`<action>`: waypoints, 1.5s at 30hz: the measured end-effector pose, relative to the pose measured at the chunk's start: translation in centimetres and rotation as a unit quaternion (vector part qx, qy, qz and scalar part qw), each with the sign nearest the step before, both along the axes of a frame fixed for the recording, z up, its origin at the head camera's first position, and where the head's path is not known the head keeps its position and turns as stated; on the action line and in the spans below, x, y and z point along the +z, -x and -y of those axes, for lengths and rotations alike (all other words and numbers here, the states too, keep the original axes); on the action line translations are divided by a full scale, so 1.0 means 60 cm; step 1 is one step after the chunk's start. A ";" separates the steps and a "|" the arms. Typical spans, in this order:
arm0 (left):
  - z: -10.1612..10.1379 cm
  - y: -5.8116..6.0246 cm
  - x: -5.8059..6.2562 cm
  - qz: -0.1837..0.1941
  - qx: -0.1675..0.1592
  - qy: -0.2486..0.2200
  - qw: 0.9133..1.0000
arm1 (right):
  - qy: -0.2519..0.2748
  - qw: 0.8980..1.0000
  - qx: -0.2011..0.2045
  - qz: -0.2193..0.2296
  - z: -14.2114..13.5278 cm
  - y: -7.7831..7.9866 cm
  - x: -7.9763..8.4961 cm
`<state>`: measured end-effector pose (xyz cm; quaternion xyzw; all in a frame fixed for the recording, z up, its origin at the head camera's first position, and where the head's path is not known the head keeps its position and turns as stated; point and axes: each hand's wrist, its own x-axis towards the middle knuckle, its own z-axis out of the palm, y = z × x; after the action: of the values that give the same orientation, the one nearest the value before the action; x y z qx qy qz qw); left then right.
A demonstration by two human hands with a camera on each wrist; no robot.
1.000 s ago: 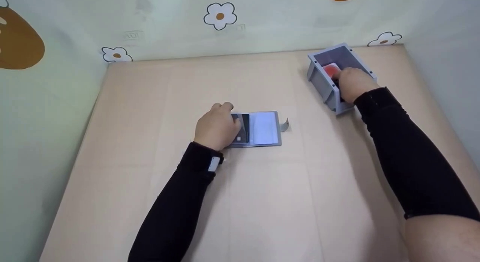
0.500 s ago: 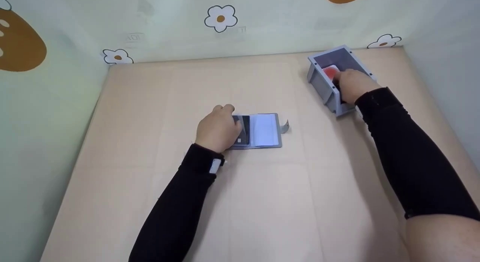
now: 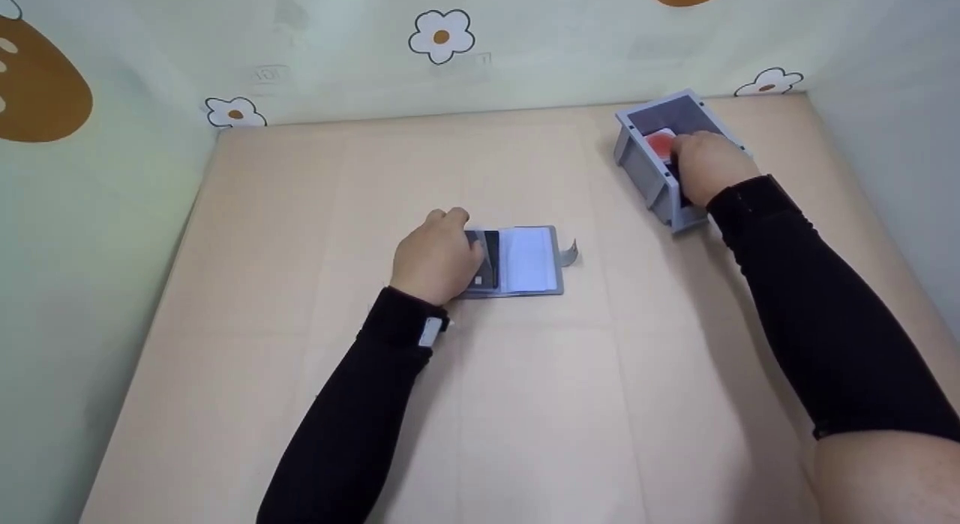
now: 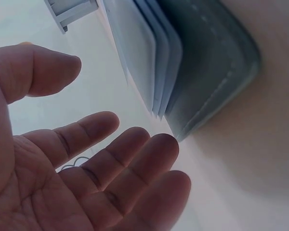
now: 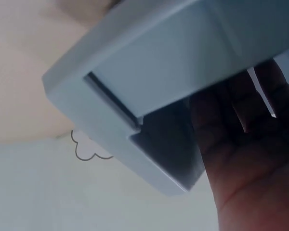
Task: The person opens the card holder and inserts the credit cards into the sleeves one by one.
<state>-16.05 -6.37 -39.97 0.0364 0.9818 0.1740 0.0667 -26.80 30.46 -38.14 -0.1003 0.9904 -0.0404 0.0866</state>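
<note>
An open grey card holder [image 3: 531, 260] with clear sleeves and a snap strap [image 3: 570, 254] lies mid-table, a dark card [image 3: 487, 263] showing on its left side. My left hand [image 3: 436, 257] is over that left side. In the left wrist view its fingers [image 4: 149, 159] are loosely bent, with nothing between them and the thumb, beside the sleeves [image 4: 156, 62]. At the back right, my right hand [image 3: 712, 167] reaches down into a grey plastic bin [image 3: 646, 171], beside a red-and-white card-like piece [image 3: 660, 144]. The bin wall [image 5: 154, 62] hides its fingertips in the right wrist view.
The pale wooden-looking table [image 3: 360, 179] meets a patterned back wall [image 3: 337, 51] behind the bin. Side walls [image 3: 885, 156] stand at the right and left. Something dark lies in the bin beneath my right hand, mostly hidden.
My right hand has shifted very slightly inside the bin, uncovering a bit of dark material beside the red piece. The left hand and card holder stay in place.
</note>
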 end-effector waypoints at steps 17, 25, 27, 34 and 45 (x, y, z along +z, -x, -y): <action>0.003 0.001 -0.001 -0.009 -0.008 0.003 1.000 | 0.055 0.998 0.002 0.019 -0.021 -0.012 0.061; 0.001 0.003 0.000 -0.013 -0.011 -0.002 1.000 | 0.069 0.995 -0.043 -0.057 -0.018 -0.029 0.089; 0.001 0.003 0.001 -0.016 -0.010 -0.004 1.000 | 0.072 0.993 -0.070 -0.069 -0.014 -0.035 0.099; -0.002 0.001 0.006 -0.023 -0.010 -0.011 1.000 | 0.139 0.977 -0.124 -0.108 0.025 -0.058 0.122; -0.007 0.000 0.014 -0.035 -0.017 -0.020 0.999 | 0.282 0.949 -0.080 -0.118 0.131 -0.105 0.101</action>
<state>-16.06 -5.92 -39.13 0.0604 0.9791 0.1912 0.0349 -20.52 22.59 -32.11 -0.0449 0.9463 -0.3131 -0.0665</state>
